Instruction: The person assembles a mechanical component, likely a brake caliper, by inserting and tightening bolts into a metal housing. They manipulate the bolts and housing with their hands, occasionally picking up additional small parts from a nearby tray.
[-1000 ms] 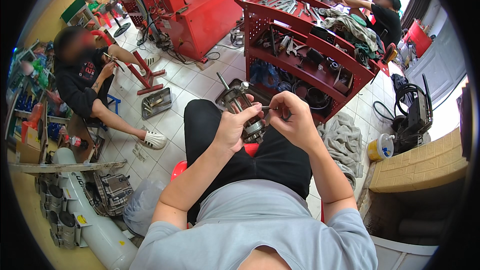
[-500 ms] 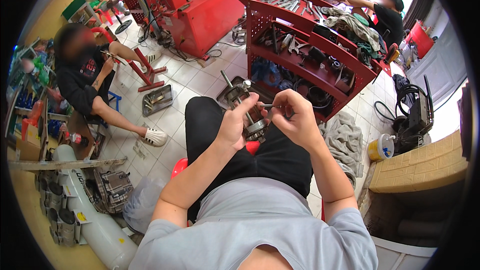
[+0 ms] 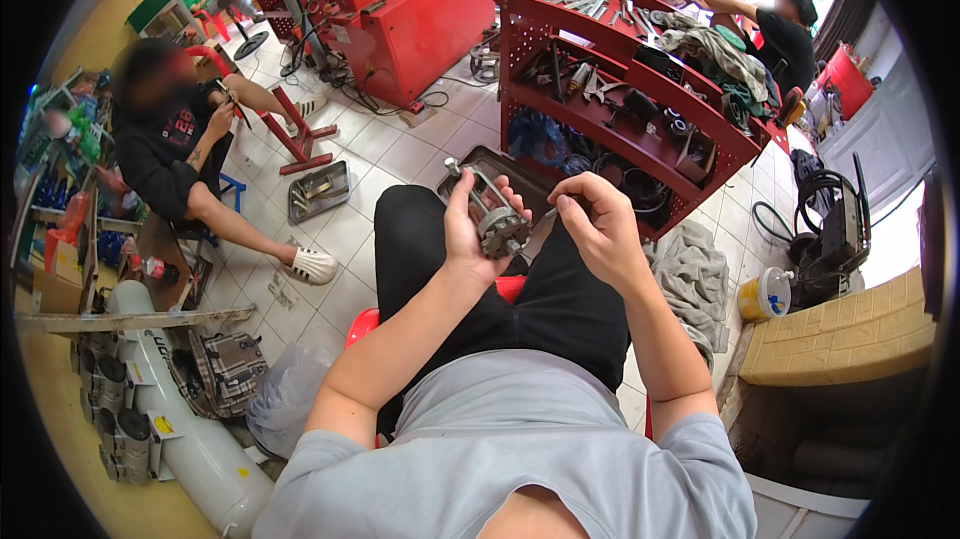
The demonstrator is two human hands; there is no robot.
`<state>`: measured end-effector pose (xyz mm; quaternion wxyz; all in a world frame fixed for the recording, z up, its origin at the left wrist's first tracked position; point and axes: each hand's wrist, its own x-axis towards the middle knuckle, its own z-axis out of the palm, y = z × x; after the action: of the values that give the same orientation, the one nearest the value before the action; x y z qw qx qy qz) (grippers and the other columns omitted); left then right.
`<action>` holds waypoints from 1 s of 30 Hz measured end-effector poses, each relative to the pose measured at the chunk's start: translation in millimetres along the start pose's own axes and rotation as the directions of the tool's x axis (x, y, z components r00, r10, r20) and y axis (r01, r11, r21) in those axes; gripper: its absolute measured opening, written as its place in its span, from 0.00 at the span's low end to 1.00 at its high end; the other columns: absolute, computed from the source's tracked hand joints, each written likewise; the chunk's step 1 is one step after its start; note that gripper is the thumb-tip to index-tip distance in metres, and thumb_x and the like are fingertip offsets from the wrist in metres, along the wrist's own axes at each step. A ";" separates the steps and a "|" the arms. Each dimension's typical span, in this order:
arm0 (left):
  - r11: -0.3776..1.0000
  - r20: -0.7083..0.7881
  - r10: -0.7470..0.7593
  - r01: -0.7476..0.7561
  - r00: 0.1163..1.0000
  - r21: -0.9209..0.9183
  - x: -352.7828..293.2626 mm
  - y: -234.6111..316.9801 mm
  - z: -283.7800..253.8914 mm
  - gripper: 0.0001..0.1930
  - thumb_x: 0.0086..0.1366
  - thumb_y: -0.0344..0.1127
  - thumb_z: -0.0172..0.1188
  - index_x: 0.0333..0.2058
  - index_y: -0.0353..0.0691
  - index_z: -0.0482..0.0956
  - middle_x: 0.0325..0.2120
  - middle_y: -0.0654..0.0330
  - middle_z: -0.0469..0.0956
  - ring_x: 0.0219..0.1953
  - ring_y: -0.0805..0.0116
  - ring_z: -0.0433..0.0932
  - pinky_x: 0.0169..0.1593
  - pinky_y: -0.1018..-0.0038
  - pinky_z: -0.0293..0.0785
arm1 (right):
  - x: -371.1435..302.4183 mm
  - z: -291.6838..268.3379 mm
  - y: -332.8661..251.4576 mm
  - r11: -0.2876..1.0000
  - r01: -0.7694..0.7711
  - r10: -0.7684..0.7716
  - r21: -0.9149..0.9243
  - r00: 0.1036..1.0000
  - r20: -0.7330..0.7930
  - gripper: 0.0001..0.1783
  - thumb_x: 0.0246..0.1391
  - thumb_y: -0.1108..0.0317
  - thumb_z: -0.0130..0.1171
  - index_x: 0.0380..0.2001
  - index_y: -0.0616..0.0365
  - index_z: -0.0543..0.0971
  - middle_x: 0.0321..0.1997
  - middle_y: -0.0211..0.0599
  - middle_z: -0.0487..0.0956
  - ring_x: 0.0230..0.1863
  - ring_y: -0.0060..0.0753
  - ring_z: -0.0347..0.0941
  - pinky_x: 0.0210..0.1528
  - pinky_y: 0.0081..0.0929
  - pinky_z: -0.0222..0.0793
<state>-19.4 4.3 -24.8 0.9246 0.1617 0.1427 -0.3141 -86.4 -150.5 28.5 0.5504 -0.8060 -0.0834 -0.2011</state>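
My left hand is wrapped around a greasy metal assembly above my lap. It has a round, notched disc at the near end and long rods running to a bolt head at the far end. To the right of it and apart from it, my right hand is closed in a pinch, thumb against the fingers. A small glint shows at its fingertips, too little to name. Beyond my knees, a dark metal tray lies on the floor, partly hidden by my hands.
A red tool cart with wrenches and rags stands ahead right. On the left, a seated person holds a thin object, near a small parts tray. A grey cloth and a bucket lie right. Another person is far right.
My left hand has turned the metal assembly, so its disc now faces me and its rods point away. My right hand has drawn slightly away from it.
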 end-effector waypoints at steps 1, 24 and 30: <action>0.999 -0.012 -0.028 0.028 1.000 -0.025 2.0 -1.2 -3.8 0.21 0.60 0.57 0.57 0.35 0.42 0.76 0.24 0.63 0.78 0.28 0.67 0.79 0.38 0.66 0.78 | -1.5 0.3 -0.5 1.000 0.018 -0.018 -0.007 1.000 0.001 0.04 0.51 0.76 0.53 0.31 0.64 0.77 0.26 0.32 0.71 0.25 0.21 0.64 0.27 0.19 0.60; 0.966 0.068 0.047 -0.063 0.997 0.250 -10.1 -16.9 0.0 0.26 0.60 0.60 0.53 0.30 0.39 0.78 0.23 0.62 0.78 0.26 0.74 0.77 0.31 0.77 0.76 | -5.4 10.8 -0.9 1.000 0.018 -0.018 0.003 1.000 0.018 0.08 0.52 0.75 0.60 0.37 0.63 0.77 0.29 0.31 0.76 0.23 0.15 0.67 0.25 0.16 0.63; 0.977 0.042 -0.007 -0.002 0.999 0.212 -15.6 -21.5 3.4 0.40 0.59 0.73 0.35 0.32 0.37 0.78 0.24 0.60 0.77 0.27 0.70 0.76 0.34 0.77 0.74 | -6.7 14.2 5.1 0.974 0.026 -0.030 0.226 0.999 0.013 0.08 0.53 0.77 0.58 0.38 0.64 0.77 0.30 0.29 0.74 0.27 0.14 0.68 0.29 0.15 0.65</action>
<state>-44.2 -4.8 -20.6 0.9045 0.2525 0.0891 -0.3321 -87.4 -138.8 16.9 0.6349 -0.7386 -0.1214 -0.1914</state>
